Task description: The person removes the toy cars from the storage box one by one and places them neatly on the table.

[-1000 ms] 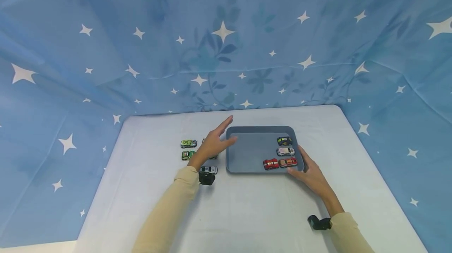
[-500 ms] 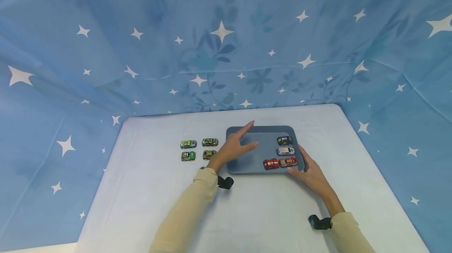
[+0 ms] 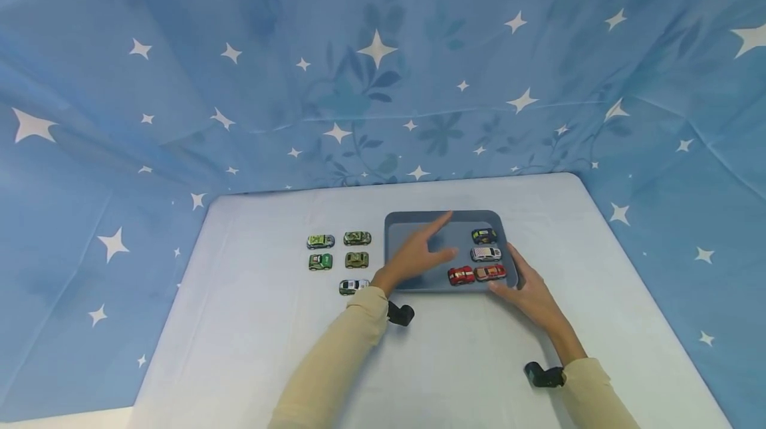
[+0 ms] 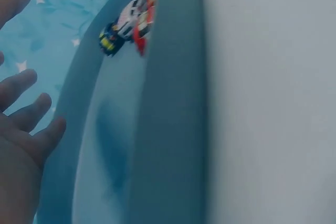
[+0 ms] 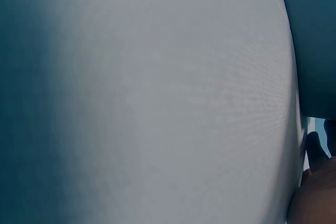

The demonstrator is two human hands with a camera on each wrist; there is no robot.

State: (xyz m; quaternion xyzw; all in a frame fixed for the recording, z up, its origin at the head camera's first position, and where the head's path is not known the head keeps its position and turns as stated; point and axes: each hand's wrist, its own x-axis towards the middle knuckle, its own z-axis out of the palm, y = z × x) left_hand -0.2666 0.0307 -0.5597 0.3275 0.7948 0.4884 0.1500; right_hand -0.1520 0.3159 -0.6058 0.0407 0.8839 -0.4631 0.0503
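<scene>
A shallow grey-blue tray (image 3: 413, 217) lies on the white table. My left hand (image 3: 415, 256) hovers over its left half, fingers spread and nothing in them; the left wrist view also shows these loose fingers (image 4: 20, 88). My right hand (image 3: 532, 292) holds the tray's front right corner, thumb at the front rim and fingers along the right side. Toward the right inside the tray sit a dark toy car (image 3: 484, 236) with yellow marks, a white toy car (image 3: 485, 254), a red toy car (image 3: 461, 275) and an orange-red toy car (image 3: 490, 273).
Left of the tray, several toy cars stand on the table: a lime one (image 3: 320, 241), a camouflage one (image 3: 357, 238), a green one (image 3: 320, 261), an olive one (image 3: 356, 260) and a white one (image 3: 353, 286) near my left sleeve. A blue starry cloth (image 3: 269, 83) hangs behind.
My left hand has moved right, from beside the tray's left edge to above its inside, uncovering the cars on the table. The right hand has stayed at the corner.
</scene>
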